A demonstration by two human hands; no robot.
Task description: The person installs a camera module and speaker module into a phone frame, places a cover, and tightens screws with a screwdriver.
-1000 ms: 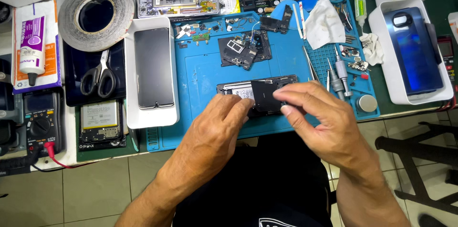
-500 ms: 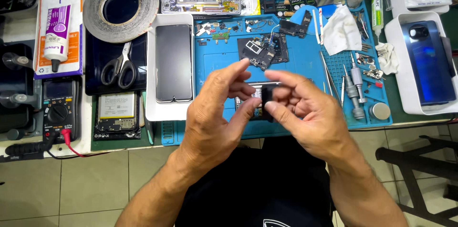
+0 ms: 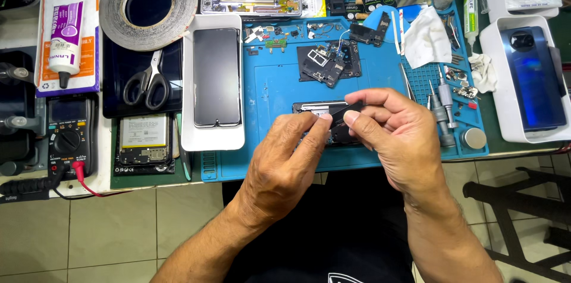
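Note:
Both hands meet over the blue work mat [image 3: 273, 93], just above its near edge. My left hand [image 3: 285, 158] pinches one end of a black phone battery [image 3: 339, 118] between thumb and forefinger. My right hand [image 3: 395, 134] grips the other end, thumb and fingers pressed on a black strip on the battery's top. A dark phone frame [image 3: 309, 106] lies on the mat right behind the battery, mostly hidden by my fingers. Loose black circuit parts [image 3: 327, 63] lie further back on the mat.
A phone with a dark screen rests in a white tray [image 3: 213, 78] at the mat's left. Scissors [image 3: 148, 84], a tape roll [image 3: 148, 6], a glue bottle [image 3: 64, 36] and a multimeter [image 3: 68, 134] sit left. A blue phone in a white tray [image 3: 532, 78] and screwdrivers [image 3: 440, 107] sit right.
The battery was lifted off the mat toward me, then came back down near the mat's front. My right fingers shifted onto its top strip, and the view tilted.

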